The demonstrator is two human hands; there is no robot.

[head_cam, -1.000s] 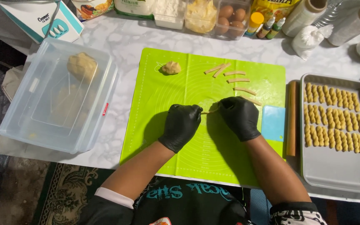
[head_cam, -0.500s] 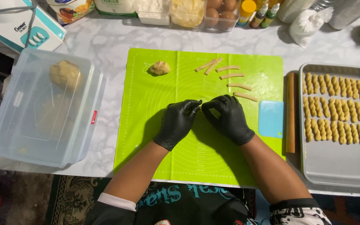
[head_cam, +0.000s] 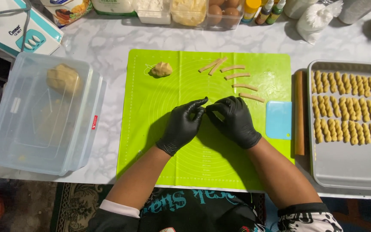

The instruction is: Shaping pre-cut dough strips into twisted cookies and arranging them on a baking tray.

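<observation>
Dough piece: hidden — both hands meet fingertip to fingertip over the middle of the mat (head_cam: 164, 141), and whatever they pinch there is too small and too covered to make out.
Left hand (head_cam: 182, 126): black glove, fingers curled, thumb and forefinger closed toward the right hand's tips; whether it grips a bit of dough cannot be told.
Right hand (head_cam: 236, 120): black glove, fingers bent and drawn together, tips touching or all but touching the left hand's; its hold cannot be told either.
Sticks (head_cam: 237, 79): five pale dough strips on the mat, beyond the hands and a little to the right; long axes run roughly left-right, the leftmost two crossing at a slant.
Nearer hand: the right — the closest strip lies just past its knuckles; the left is farther off.
Lump (head_cam: 162, 69): small ball of dough at the mat's far left, beyond the left hand, well apart from it.
Scraper (head_cam: 278, 120): light blue, flat on the mat's right edge, just beside the right hand.
Pin (head_cam: 299, 112): wooden, long axis running near-far, between mat and tray.
Tray (head_cam: 348, 172): metal, right of the pin, far half filled with rows of twisted pieces.
Tub (head_cam: 39, 141): clear, with lid, left on the tabletop (head_cam: 108, 47); a large dough mass sits in its far corner.
</observation>
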